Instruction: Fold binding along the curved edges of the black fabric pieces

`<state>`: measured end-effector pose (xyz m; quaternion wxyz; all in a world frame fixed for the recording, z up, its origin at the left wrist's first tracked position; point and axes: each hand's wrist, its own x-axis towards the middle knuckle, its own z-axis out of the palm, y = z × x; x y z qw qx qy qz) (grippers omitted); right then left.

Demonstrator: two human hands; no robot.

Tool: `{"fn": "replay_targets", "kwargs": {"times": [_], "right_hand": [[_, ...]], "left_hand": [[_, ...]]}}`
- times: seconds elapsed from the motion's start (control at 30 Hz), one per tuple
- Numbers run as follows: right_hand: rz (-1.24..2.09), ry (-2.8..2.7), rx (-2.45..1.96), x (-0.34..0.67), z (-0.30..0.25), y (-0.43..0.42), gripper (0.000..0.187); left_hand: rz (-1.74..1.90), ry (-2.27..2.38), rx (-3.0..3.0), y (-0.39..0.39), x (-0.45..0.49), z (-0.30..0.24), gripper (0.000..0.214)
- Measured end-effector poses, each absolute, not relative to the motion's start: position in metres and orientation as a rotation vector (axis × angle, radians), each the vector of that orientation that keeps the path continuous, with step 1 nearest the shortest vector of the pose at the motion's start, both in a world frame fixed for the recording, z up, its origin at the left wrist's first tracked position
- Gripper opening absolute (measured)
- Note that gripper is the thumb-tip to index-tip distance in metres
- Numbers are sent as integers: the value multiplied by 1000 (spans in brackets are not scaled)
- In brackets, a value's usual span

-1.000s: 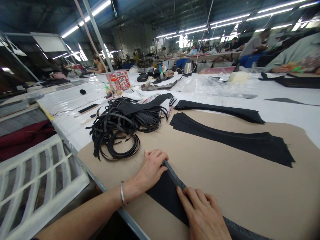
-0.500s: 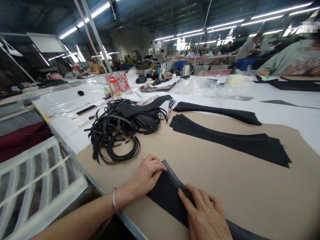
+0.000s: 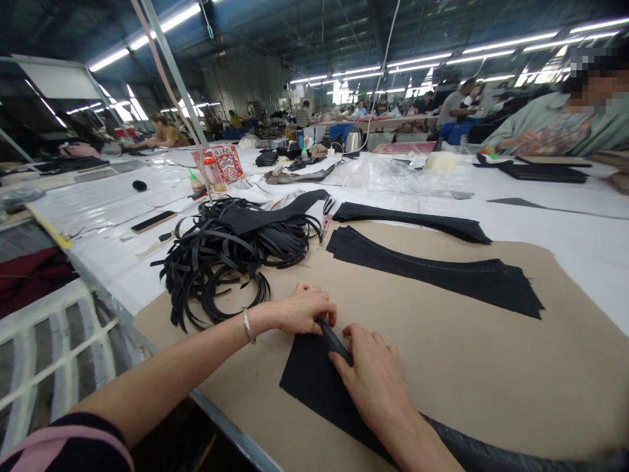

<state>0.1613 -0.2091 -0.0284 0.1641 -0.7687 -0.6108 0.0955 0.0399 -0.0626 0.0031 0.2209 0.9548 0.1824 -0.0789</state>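
Note:
A black fabric piece [image 3: 314, 383] lies on the brown cardboard sheet [image 3: 442, 354] near the table's front edge. My left hand [image 3: 302, 309], a bracelet on its wrist, has its fingers curled and pinching the far end of the piece's raised edge strip. My right hand [image 3: 371, 377] lies on the same strip just behind, fingers together and pressing it down. A heap of black strips and loops [image 3: 230, 252] sits just beyond my left hand.
Two stacks of long black cut pieces [image 3: 432, 269] lie farther out on the cardboard and the white table [image 3: 565, 229]. A red patterned packet [image 3: 223, 164] stands behind the strips. A seated person's sleeve [image 3: 550, 121] is at the far right. A white grid frame [image 3: 54, 354] is at left.
Both hands have slid along the strip toward the piece's far end and now lie close together. The view has shifted, so more of my left arm shows.

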Motion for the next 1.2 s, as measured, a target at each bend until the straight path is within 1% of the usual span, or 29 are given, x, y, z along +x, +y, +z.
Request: {"fn": "replay_targets", "kwargs": {"times": [0.13, 0.2, 0.37, 0.5, 0.73, 0.83, 0.97, 1.2], "right_hand": [[409, -1715, -2227, 160, -24, -201, 9], [445, -1700, -2228, 161, -23, -198, 3], [488, -1689, -2210, 160, -24, -197, 4], [547, -1685, -2183, 157, -29, -200, 7], [623, -1616, -2014, 155, -38, -210, 22], [566, -1652, -1941, 154, -48, -215, 24], [391, -1813, -1909, 152, -59, -220, 31], [206, -2045, -2000, 146, -56, -222, 35]], "left_hand": [[-264, 453, 2635, -58, 46, 2, 12], [-266, 436, 2617, -57, 46, 1, 12], [-248, 403, 2558, -54, 45, -2, 16], [-193, 361, 2555, -52, 41, -8, 13], [-48, 316, 2592, -49, 32, -15, 13], [-13, 284, 2619, -49, 29, -15, 13], [45, 232, 2701, -54, 22, -14, 13], [162, 84, 2988, -60, 6, -14, 32]]}}
